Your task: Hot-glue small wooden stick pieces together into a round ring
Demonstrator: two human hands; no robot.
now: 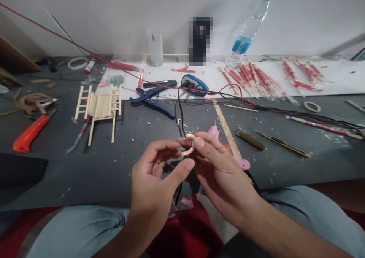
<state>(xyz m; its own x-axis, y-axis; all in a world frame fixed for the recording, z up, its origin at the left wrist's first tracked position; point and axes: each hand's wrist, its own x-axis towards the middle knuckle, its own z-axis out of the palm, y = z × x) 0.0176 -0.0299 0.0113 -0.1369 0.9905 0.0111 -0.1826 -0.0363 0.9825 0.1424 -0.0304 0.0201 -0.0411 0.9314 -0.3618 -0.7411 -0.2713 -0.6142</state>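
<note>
My right hand pinches a small curved strip of pale wooden pieces between thumb and fingers. It bends into an open half ring. My left hand is beside it, thumb apart from the half-curled fingers; those fingertips are close to the strip's left side, and I cannot tell whether they touch it. Partly hidden behind my right hand lies a pink glue gun. On the left stands a small chair-like model of thin wooden sticks.
Blue-handled cutters and a blue tool lie behind my hands. Bundled sticks with red wrapping and a water bottle are at the back right. An orange-handled knife lies left; cables cross the table.
</note>
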